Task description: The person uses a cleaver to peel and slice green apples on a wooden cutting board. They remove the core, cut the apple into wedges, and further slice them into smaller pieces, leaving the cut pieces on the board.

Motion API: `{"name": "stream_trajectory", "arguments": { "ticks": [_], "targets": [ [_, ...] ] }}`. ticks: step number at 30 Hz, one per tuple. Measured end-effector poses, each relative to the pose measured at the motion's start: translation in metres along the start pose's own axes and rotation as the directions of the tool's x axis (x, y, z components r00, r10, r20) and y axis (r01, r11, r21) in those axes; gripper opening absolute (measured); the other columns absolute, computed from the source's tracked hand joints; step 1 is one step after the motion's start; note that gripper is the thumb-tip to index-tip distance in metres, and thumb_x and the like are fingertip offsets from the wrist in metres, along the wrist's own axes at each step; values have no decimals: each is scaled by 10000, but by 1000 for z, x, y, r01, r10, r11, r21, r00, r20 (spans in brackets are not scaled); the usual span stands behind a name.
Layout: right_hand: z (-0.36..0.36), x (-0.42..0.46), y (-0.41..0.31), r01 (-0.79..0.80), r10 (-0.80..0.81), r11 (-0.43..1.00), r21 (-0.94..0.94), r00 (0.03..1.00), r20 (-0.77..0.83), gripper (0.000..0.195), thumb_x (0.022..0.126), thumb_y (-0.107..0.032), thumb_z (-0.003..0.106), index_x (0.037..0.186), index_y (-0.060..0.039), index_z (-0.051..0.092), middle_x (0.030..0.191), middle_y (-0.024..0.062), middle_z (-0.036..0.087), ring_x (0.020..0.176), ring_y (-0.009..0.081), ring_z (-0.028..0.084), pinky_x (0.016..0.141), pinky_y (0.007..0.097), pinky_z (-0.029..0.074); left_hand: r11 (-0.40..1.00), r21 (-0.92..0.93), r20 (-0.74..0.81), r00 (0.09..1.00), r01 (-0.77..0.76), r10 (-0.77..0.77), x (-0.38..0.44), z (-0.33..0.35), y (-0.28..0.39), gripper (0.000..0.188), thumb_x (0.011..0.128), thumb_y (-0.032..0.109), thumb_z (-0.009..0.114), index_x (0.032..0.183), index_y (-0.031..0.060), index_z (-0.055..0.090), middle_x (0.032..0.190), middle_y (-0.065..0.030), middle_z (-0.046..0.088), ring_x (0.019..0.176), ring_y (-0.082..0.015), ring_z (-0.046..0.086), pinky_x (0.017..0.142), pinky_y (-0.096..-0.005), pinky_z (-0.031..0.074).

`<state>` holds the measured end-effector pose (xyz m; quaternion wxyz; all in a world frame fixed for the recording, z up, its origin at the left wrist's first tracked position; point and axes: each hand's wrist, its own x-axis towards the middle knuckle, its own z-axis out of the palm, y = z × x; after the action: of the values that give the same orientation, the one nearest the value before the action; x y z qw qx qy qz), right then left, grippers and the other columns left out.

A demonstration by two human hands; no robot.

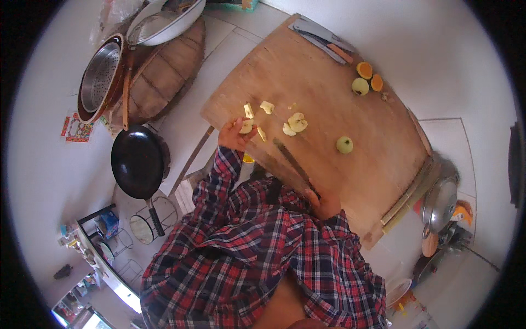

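Observation:
My left hand point(234, 135) holds a pale piece of cut fruit point(246, 126) by the near left edge of a wooden board point(370, 140). My right hand point(326, 202) grips the handle of a knife point(295, 162), whose dark blade points up and left over the board. Near my left hand lie pale fruit strips point(248, 111) and a cut chunk point(267, 107). Farther right are larger cut pieces point(297, 122), then a whole-looking green fruit point(344, 144). Another green fruit point(360, 86) sits beside two orange-fleshed halves point(364, 70) at the far right edge.
Flat metal blades point(322, 37) lie at the board's far corner. On the left are a black frying pan point(137, 162), a perforated steamer pot point(100, 80) and a white basin point(168, 24) by a round wooden top point(164, 78). A lidded pot point(440, 201) stands beyond the board's right edge.

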<state>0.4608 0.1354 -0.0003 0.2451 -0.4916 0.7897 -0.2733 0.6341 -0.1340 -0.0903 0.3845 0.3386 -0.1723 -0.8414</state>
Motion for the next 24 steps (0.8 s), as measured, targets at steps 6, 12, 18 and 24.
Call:
{"name": "stream_trajectory", "arguments": {
  "ticks": [6,12,18,24],
  "targets": [
    [26,-34,49,-408,396,906,115,911,116,340,894,-311,535,1053,-26,629,858,203,649,830,291,637,744,356,467,881,471,-9,999,46,-48,87,-44,-28,318,864,-33,492,1178,-72,458,1142,-173,508,950,-318,602,805,-415,563],
    [39,-47,52,-565,529,804,186,822,213,354,895,-347,533,1108,-79,624,987,193,643,924,321,616,811,380,463,111,982,149,987,-154,55,124,-31,-51,439,712,84,675,1137,67,568,1040,-114,623,983,-237,614,812,-327,507],
    [38,-46,36,-486,478,842,235,873,95,319,898,-321,542,1073,-70,633,857,189,638,817,298,620,738,372,463,-304,881,432,877,-362,211,91,4,-45,420,716,139,670,1122,95,572,1027,-174,588,978,-325,588,819,-381,495],
    [38,-40,43,-471,474,806,359,876,87,319,901,-311,541,1034,-34,629,739,149,608,713,220,585,685,341,453,-306,785,554,832,-538,-42,94,-25,-80,459,729,198,683,1142,42,557,945,-154,612,881,-318,614,729,-383,518]
  ]
}}
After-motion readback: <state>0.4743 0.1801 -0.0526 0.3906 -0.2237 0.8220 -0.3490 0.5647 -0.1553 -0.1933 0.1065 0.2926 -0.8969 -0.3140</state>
